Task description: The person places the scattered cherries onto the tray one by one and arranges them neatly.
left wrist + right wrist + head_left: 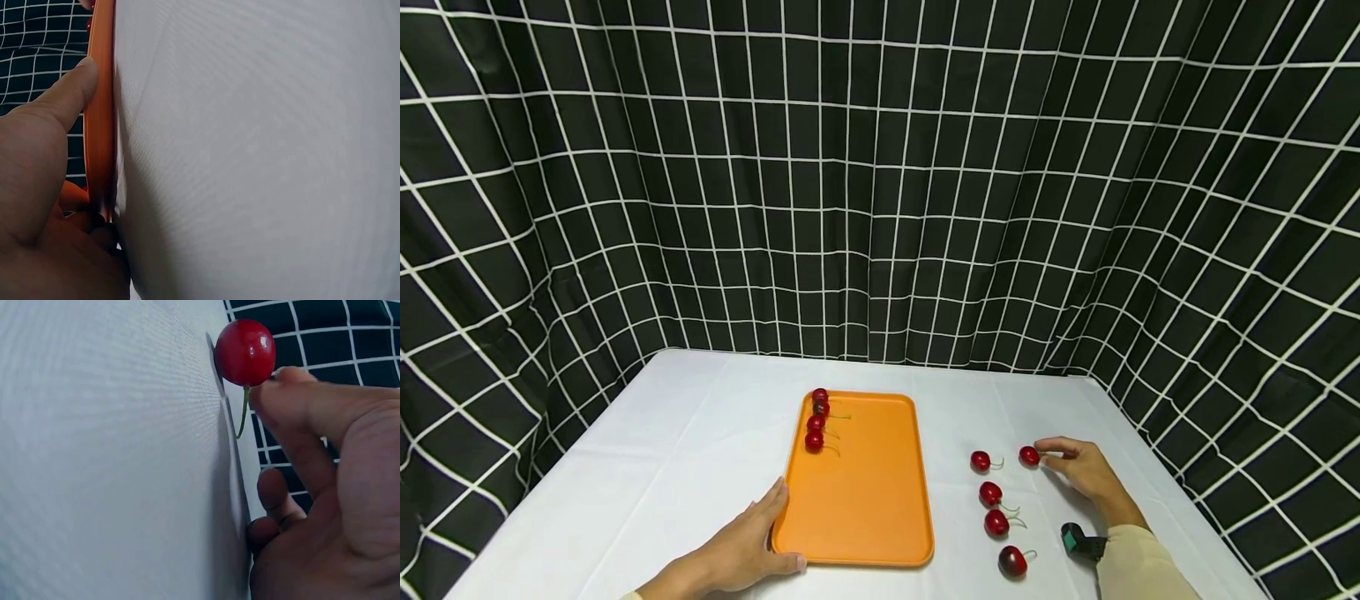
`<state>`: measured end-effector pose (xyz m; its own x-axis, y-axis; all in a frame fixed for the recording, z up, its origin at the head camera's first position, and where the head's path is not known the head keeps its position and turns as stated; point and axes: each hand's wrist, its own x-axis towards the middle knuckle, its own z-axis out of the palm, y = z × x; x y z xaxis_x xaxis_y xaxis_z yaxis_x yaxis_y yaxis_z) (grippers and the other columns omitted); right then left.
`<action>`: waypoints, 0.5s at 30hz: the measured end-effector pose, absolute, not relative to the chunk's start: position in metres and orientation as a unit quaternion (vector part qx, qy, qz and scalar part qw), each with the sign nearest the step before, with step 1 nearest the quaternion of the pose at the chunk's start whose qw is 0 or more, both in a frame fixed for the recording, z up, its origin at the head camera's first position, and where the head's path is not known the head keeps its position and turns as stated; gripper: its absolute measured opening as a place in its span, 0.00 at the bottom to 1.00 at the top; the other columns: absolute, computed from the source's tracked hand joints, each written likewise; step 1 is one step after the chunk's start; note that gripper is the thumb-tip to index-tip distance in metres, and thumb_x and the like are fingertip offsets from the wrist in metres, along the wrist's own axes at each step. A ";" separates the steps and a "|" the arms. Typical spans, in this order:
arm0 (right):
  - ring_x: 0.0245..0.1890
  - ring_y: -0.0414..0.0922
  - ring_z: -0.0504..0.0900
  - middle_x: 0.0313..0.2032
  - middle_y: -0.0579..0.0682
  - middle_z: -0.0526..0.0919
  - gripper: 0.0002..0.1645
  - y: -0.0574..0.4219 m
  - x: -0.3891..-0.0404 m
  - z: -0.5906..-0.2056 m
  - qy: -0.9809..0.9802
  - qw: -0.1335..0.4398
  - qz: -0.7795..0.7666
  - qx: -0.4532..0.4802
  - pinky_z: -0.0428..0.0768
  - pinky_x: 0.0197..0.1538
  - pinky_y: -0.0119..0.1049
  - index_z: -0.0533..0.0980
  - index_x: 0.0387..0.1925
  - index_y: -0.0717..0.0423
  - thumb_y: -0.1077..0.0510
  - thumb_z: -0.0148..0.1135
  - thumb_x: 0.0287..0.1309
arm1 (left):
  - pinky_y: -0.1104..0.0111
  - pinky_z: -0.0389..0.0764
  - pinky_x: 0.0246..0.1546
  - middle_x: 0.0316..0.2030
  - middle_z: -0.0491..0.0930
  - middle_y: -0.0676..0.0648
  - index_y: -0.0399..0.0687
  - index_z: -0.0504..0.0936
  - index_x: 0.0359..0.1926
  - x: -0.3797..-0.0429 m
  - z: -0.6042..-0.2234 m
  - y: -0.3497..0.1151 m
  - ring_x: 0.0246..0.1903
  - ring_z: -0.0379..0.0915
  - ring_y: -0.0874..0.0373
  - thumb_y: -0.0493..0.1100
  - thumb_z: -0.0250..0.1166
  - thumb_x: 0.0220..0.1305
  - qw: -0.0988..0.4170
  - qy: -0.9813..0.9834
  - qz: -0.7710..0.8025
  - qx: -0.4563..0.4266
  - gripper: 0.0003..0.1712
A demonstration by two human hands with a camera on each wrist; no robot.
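Note:
An orange tray (853, 508) lies on the white table. My left hand (741, 537) holds its near left corner, thumb along the front edge and fingers along the left side; the left wrist view shows the thumb (69, 94) against the rim. Several dark red cherries (815, 441) with stems line the tray's far left edge. On the right, my right hand (1082, 469) reaches to a single red cherry (1029, 456), fingertips right at its side. In the right wrist view that cherry (245, 352) shows its green stem, thumb and forefinger spread beside it.
Several more cherries (996, 523) lie in a loose column between the tray and my right hand. A black device with a green patch (1078, 540) sits at the right wrist. Black curtains with white grid lines (868, 208) surround the table (685, 433).

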<state>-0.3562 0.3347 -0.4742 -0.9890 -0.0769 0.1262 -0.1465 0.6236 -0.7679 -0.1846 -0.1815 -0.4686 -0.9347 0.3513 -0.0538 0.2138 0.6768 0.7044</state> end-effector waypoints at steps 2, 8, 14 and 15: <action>0.33 0.44 0.71 0.43 0.55 0.84 0.14 0.334 -0.357 -0.475 -0.902 0.042 0.424 0.072 0.71 0.31 0.34 0.83 0.45 0.62 0.65 0.67 0.55 | 0.40 0.41 0.64 0.72 0.37 0.30 0.23 0.48 0.70 -0.185 -0.468 -0.182 0.70 0.39 0.35 0.64 0.69 0.52 0.091 0.911 0.372 0.155 0.64; 0.31 0.45 0.71 0.37 0.53 0.84 0.14 0.332 -0.360 -0.479 -0.905 0.043 0.418 0.066 0.72 0.28 0.33 0.83 0.44 0.63 0.68 0.66 0.53 | 0.40 0.40 0.64 0.72 0.37 0.30 0.23 0.47 0.70 -0.185 -0.468 -0.182 0.70 0.39 0.35 0.64 0.70 0.52 0.091 0.910 0.373 0.155 0.64; 0.33 0.45 0.73 0.34 0.51 0.83 0.12 0.333 -0.358 -0.480 -0.909 0.052 0.409 0.060 0.71 0.34 0.34 0.83 0.43 0.62 0.66 0.67 0.55 | 0.40 0.41 0.64 0.72 0.37 0.30 0.23 0.47 0.70 -0.185 -0.469 -0.181 0.69 0.39 0.35 0.64 0.70 0.51 0.094 0.909 0.377 0.151 0.65; 0.33 0.45 0.73 0.34 0.52 0.83 0.13 0.333 -0.358 -0.480 -0.908 0.055 0.411 0.061 0.71 0.34 0.34 0.82 0.43 0.63 0.66 0.67 0.55 | 0.40 0.41 0.64 0.72 0.37 0.30 0.23 0.47 0.70 -0.185 -0.469 -0.181 0.69 0.39 0.35 0.64 0.71 0.51 0.094 0.909 0.377 0.152 0.65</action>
<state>-0.3576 0.3329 -0.4800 -0.9866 -0.0653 0.1496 -0.1555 0.6553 -0.7392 -0.1854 -0.1809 -0.4689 -0.9365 0.3462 -0.0560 0.2051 0.6702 0.7132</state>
